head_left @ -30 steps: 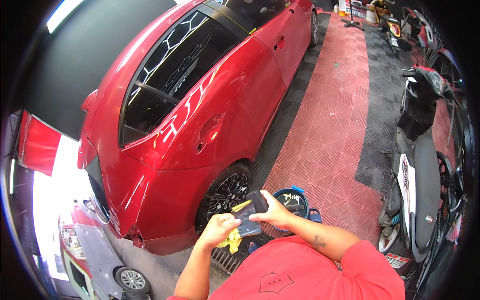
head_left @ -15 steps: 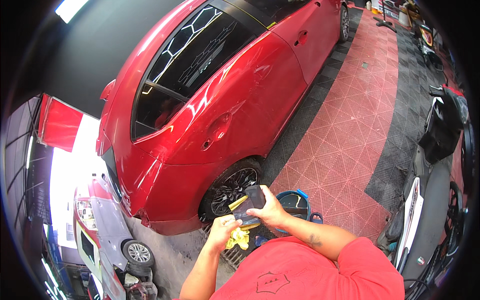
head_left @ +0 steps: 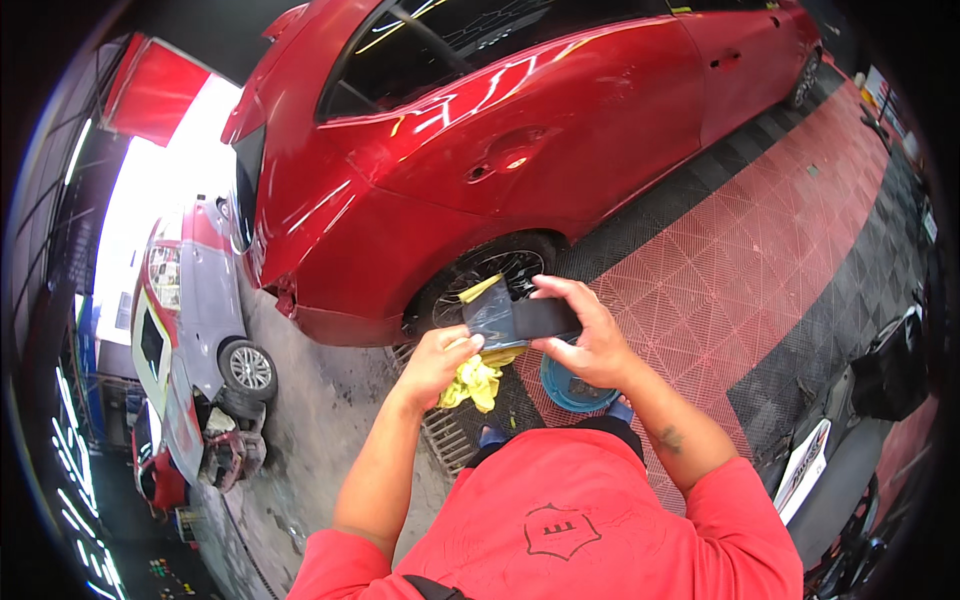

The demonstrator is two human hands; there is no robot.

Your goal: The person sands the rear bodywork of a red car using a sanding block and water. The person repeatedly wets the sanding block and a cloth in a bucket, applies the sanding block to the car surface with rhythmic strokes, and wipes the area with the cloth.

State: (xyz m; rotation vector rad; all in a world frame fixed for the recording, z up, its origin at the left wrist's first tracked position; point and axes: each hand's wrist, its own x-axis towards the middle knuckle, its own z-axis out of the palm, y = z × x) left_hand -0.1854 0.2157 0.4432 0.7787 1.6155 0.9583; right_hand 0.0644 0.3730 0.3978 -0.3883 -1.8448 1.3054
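My left hand (head_left: 438, 368) is closed, pinching the edge of a dark grey, shiny sheet (head_left: 490, 315) with yellow edges, which looks like sandpaper. A crumpled yellow cloth (head_left: 474, 383) hangs below those fingers. From the other side my right hand (head_left: 597, 340) grips a black rectangular block (head_left: 545, 318) between thumb and fingers. Block and sheet meet in front of my chest, the block's end against or over the sheet; the exact contact is unclear. Just beyond stands a red car (head_left: 430, 215), its rear wheel (head_left: 490, 272) partly hidden behind the sheet.
A blue bucket (head_left: 570, 385) stands on the floor under my right hand. A floor grate (head_left: 447, 437) runs beside my feet. Motorcycles (head_left: 850, 440) line the right side. Behind the red car, at left, is a grey, partly dismantled car (head_left: 210, 300).
My view has swung, so the red car sits higher in it. My right hand has turned and opened its grip wider, with the block now lying level rather than upright.
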